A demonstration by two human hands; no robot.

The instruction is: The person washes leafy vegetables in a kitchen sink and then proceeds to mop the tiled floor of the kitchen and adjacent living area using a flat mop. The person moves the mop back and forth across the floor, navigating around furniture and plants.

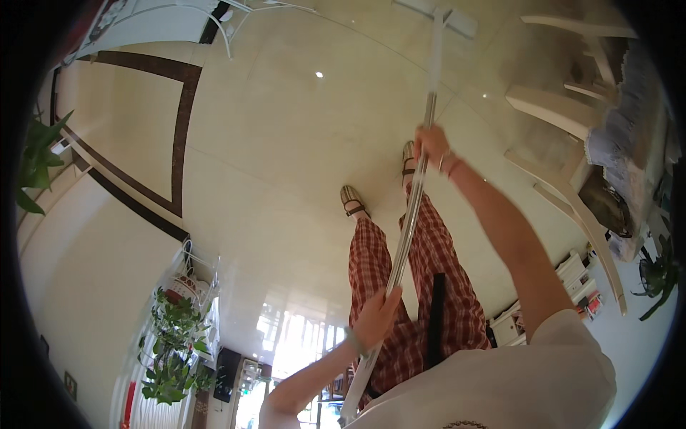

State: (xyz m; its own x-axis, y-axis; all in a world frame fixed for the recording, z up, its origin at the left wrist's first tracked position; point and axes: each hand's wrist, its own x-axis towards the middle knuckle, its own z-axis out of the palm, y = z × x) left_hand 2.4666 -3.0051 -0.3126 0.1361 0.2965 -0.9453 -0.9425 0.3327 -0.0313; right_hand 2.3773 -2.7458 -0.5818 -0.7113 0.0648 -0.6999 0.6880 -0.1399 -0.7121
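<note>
Both of my hands are wrapped round the long pole of a flat mop (411,223). My left hand (375,319) grips it low, near my waist, with a pale green bangle on that wrist. Farther up the pole, my right hand (431,143) closes round the metal tube, my right arm stretched forward. The pole's upper part is white and ends in a wide, pale mop head (457,23), which lies on the shiny cream tiled floor (286,136) at the far edge. The mop head looks slightly blurred.
On the right stand pale wooden chair or table legs (550,111) and a ruffled grey-blue cloth (622,143). At the lower left, a potted trailing plant (171,350) sits on a white stand. Dark brown border tiles (187,136) edge the floor at left. White metal legs (229,32) reach in at the top.
</note>
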